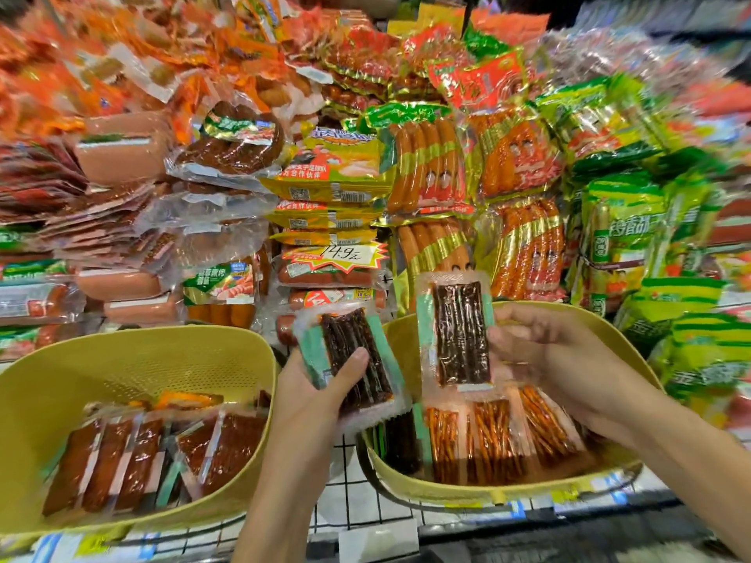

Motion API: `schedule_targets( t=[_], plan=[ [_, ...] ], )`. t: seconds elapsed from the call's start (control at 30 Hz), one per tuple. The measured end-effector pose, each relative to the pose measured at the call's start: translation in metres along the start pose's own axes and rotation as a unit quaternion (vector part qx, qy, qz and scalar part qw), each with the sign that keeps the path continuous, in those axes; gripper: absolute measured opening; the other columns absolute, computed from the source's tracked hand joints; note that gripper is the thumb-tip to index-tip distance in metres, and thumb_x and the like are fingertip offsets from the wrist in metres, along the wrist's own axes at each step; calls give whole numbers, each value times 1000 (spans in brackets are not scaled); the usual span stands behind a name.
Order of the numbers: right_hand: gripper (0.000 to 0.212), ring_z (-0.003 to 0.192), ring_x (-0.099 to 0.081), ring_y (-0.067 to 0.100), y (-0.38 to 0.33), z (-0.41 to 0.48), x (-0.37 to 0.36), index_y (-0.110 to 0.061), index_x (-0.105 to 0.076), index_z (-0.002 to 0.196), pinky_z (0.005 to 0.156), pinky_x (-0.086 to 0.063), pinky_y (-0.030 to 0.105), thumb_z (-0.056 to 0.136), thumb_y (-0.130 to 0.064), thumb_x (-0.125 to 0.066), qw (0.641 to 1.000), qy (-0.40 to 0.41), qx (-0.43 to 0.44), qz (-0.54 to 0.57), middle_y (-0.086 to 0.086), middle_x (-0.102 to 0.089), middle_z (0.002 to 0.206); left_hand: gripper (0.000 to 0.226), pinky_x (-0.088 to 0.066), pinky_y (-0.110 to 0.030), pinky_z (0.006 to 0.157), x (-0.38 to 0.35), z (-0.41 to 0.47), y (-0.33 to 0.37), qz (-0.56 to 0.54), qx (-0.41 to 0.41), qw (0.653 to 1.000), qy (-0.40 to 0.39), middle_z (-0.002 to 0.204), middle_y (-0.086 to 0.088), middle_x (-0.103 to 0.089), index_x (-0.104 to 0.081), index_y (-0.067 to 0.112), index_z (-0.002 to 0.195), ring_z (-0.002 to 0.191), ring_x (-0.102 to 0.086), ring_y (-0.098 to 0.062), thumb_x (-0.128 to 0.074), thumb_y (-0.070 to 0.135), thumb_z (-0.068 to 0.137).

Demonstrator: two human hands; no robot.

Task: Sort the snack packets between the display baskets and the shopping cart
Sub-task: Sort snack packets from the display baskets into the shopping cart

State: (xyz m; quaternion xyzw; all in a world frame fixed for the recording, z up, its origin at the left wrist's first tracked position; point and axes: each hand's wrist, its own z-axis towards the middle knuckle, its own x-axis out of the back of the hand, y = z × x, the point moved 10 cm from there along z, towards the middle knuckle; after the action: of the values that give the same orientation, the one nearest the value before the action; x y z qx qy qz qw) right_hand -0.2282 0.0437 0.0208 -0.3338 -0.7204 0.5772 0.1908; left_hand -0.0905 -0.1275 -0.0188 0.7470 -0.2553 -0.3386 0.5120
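Snack packets are what both hands hold, and more lie in the tubs beneath them. Beyond the hands rises a heap of sausage packs [426,164], glossy film in orange, red, green and gold, with long tubular links showing through clear windows.

Below and outward of the left hand [321,384] sits the left basket [122,359], a rounded yellow plastic tub with a perforated wall. It holds flat reddish-brown packets [138,457] leaning in a row. Under the right hand [540,351] lies the right basket [487,489], the same yellow plastic, holding clear sachets of thin orange strips [491,440]. Both baskets rest on a wire grid shelf [345,477], seen between the forearms.

The left hand grips a dark strip packet [353,359], tilted, with the thumb curled over its front and the fingers behind. This packet is flat and rectangular, with crinkled clear edges and mint-green side bands. The right hand pinches a second dark strip packet [459,331] by its right edge, upright, just beside the first and above the right basket.

Above the left hand, a starburst price card [337,256] lies against the packs.
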Motion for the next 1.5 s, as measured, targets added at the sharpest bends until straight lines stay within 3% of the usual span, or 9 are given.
schedule_targets(
  t=[0.2, 0.4, 0.5, 0.6, 0.7, 0.9, 1.07, 1.2, 1.5],
  plan=[
    [10, 69, -65, 10, 2, -7, -27, -13, -68, 92, 78, -55, 38, 91, -14, -59, 994, 53, 24, -88, 0, -69, 71, 40, -59, -34, 68, -53, -6, -10, -13, 26, 996, -82, 104, -9, -74, -65, 15, 111, 95, -71, -26, -66, 36, 77],
    [10, 61, -59, 11, 1, -20, -21, -18, -68, 86, 70, -51, 33, 86, -27, -65, 979, 134, 87, -124, -6, -61, 61, 38, -54, -51, 87, -59, -14, -7, 17, 0, 997, -77, 108, -6, -73, -67, 21, 109, 103, -68, -26, -71, 38, 76],
    [21, 79, -64, 8, 8, -27, -11, -25, -64, 98, 76, -52, 23, 79, -33, -71, 970, 166, 89, -154, -5, -67, 82, 48, -52, -53, 90, -63, -21, -2, 39, -16, 997, -70, 112, 1, -71, -63, 22, 118, 108, -66, -20, -71, 40, 74],
    [49, 95, -60, -8, 34, -26, -14, -29, -55, 118, 78, -46, 8, 74, -41, -71, 989, 128, 26, -63, -11, -65, 106, 45, -58, -43, 82, -72, -28, 2, 52, -40, 995, -76, 110, 6, -71, -59, 23, 121, 105, -67, -13, -67, 36, 79],
    [54, 113, -62, 16, 53, -26, -37, -21, -53, 128, 98, -49, 38, 78, -35, -67, 995, 29, -16, 94, 1, -66, 121, 39, -57, -22, 78, -84, -36, 4, 71, -53, 991, -103, 105, 15, -71, -58, 28, 119, 99, -67, -4, -52, 44, 84],
    [58, 117, -57, 33, 47, -32, -52, 0, -52, 132, 94, -48, 50, 81, -21, -74, 929, -126, -22, 349, 23, -55, 131, 35, -57, -38, 85, -91, -44, 2, 26, 4, 984, -178, 113, -3, -71, -65, 23, 117, 107, -67, -22, -45, 38, 92],
    [51, 129, -46, 34, 45, -34, -56, -1, -47, 137, 109, -31, 57, 92, -20, -61, 913, -170, -15, 370, 22, -48, 140, 25, -58, -35, 80, -93, -46, 11, 36, -22, 984, -175, 110, 0, -72, -70, 32, 106, 103, -69, -19, -50, 27, 91],
    [47, 117, -59, 29, 41, -38, -53, 0, -58, 125, 92, -50, 43, 83, -14, -73, 890, -165, -14, 425, 21, -58, 128, 32, -60, -31, 70, -92, -46, 14, 92, -34, 984, -150, 96, 4, -75, -68, 30, 101, 90, -71, -14, -52, 4, 94],
    [50, 110, -63, 30, 43, -46, -27, -13, -68, 116, 81, -54, 45, 69, -20, -84, 933, -84, 4, 351, 16, -65, 119, 34, -57, -20, 67, -92, -50, 24, 134, -85, 982, -100, 90, 5, -74, -58, 17, 106, 84, -71, -8, -51, -11, 89]
  ],
)
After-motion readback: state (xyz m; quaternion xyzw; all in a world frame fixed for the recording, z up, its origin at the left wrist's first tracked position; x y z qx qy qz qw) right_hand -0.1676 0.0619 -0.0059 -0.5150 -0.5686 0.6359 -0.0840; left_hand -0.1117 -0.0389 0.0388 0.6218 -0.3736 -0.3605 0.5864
